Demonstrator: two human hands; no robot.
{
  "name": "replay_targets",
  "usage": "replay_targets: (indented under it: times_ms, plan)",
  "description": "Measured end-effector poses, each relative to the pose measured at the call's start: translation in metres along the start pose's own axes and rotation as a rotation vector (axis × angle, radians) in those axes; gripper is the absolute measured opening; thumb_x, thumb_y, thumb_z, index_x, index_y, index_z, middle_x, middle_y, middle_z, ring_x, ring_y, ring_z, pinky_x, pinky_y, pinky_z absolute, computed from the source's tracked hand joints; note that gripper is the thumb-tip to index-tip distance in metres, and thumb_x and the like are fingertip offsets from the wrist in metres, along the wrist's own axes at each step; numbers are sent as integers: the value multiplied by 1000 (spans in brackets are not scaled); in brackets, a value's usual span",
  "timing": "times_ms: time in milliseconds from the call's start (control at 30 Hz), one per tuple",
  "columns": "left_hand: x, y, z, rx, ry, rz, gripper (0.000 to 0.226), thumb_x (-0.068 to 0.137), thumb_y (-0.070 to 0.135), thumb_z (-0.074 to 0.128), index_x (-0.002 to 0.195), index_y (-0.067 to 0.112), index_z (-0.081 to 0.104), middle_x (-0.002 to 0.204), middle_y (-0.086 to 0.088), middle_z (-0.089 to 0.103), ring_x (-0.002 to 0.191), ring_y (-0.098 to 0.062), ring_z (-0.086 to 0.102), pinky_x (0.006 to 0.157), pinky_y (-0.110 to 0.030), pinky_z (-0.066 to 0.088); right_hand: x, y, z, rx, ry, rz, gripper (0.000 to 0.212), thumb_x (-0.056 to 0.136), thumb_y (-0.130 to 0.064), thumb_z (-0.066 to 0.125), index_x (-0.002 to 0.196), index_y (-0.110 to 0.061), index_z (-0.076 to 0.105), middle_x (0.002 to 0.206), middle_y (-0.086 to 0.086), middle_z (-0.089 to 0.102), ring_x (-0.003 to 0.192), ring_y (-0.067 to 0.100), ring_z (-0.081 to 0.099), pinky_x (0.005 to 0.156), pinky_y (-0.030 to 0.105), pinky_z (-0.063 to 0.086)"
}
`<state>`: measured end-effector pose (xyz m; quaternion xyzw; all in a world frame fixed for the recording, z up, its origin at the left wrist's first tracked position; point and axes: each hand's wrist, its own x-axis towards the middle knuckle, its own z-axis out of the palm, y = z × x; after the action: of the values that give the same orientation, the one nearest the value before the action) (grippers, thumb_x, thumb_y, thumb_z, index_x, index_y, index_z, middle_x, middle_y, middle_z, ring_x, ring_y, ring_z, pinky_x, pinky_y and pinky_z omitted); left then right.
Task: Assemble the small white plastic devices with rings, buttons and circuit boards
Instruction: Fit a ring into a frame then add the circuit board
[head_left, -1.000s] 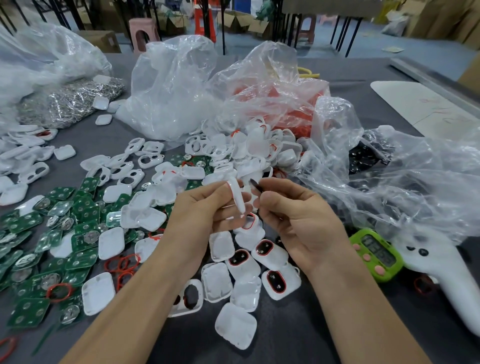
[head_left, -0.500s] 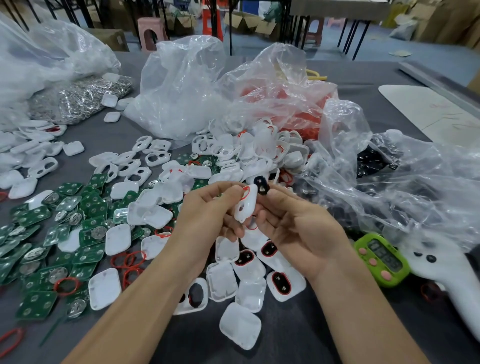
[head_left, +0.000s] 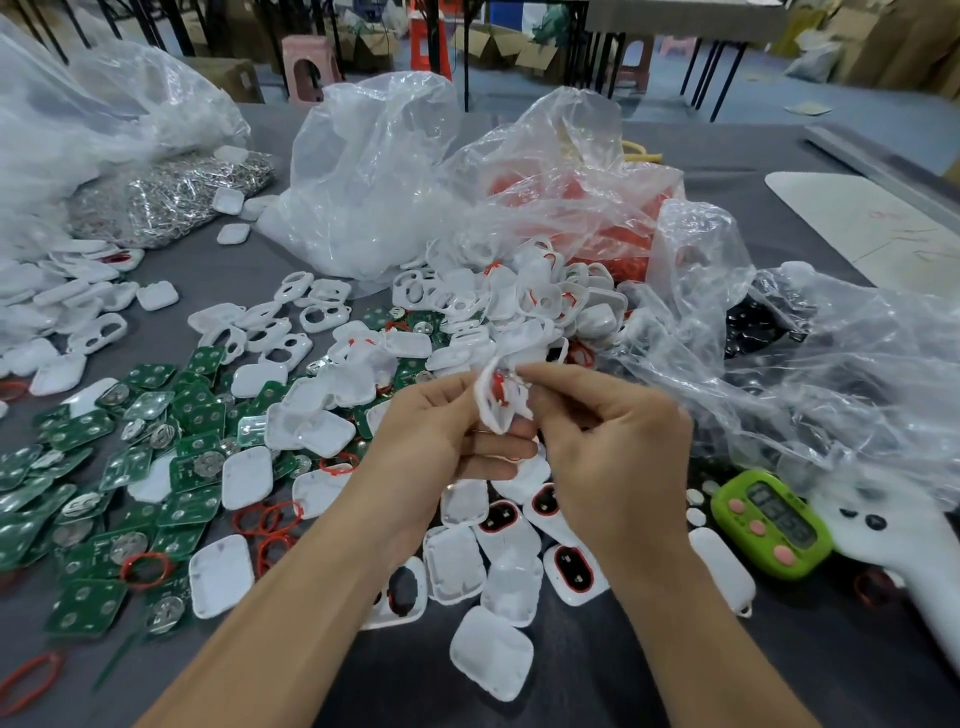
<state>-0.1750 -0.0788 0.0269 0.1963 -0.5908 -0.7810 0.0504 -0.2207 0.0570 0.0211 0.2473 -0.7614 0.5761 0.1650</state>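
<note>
Left hand (head_left: 441, 436) grips the shell (head_left: 487, 413) between thumb and fingers; right hand (head_left: 613, 452) pinches its top edge just beside the ring (head_left: 497, 385), which should be seated evenly all round.

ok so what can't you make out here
White shell between left hand and right hand: head view, motion blur and fingers hide its inside.
Green timer digits: head view, too blurred.
Black parts: head view, veiled by plastic bag.
White device: head view, cut by right edge.
</note>
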Motion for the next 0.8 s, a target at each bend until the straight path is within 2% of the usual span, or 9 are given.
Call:
replay_targets:
  times_ms: [67,133,300,367,400,467,533,667,800]
  plan:
    - [0,-2,-1,96,73,55,27,95,9,65,74,16,80,73,-12,76,54,-16,66,44,-19,42,-6,0,4,-151,6,-134,16,89,-9,74,100,-17,82,84,-17,77,77,-7,70,70,7,53]
    - [0,-3,-2,108,126,65,30,94,5,65,70,13,80,70,-11,75,49,-14,64,41,-19,40,-7,0,8,-251,-7,-161,16,88,-11,75,102,-15,82,88,-7,80,79,3,71,74,9,53]
    - [3,5,-3,-142,24,-91,33,102,16,54,89,5,82,91,-19,79,75,-25,78,57,-27,60,-5,2,10,-317,10,-141,18,85,-2,78,100,-12,82,90,-1,81,77,15,77,72,36,64]
    - [5,5,-5,-199,23,-157,47,108,33,46,99,0,78,93,-22,77,74,-27,77,59,-34,64,-4,2,10,-354,-8,-156,19,83,0,78,97,-11,83,89,0,80,77,19,77,71,39,64]
    - [6,3,-6,-170,28,-160,50,108,37,46,95,0,78,90,-21,77,72,-27,76,63,-37,65,-5,2,10,-366,-29,-157,19,83,0,77,96,-11,83,89,0,80,78,20,76,71,40,64]
    - [7,-1,-7,-80,12,-124,43,106,27,53,85,3,80,86,-17,76,75,-25,76,73,-42,66,-6,1,11,-385,-59,-160,18,82,-1,74,93,-13,83,88,-1,80,78,21,76,71,41,63]
    - [7,-3,-7,-66,-10,-98,34,105,15,54,87,3,80,90,-17,77,82,-26,77,80,-45,65,-6,2,11,-378,-56,-168,18,81,-1,75,90,-14,83,88,-2,79,78,20,75,71,41,63]
    - [6,-6,-8,-9,-83,-55,31,101,2,53,90,5,81,92,-13,78,77,-15,75,78,-37,64,-7,5,11,-320,-98,-72,21,84,-5,78,98,-19,84,109,2,79,98,18,76,86,43,63]
    - [6,-7,-6,-4,-103,-25,35,93,-8,52,87,10,82,88,-12,77,82,-18,76,76,-31,63,-8,5,12,-255,-133,6,21,85,-11,78,104,-21,83,116,1,77,102,15,75,91,42,61]
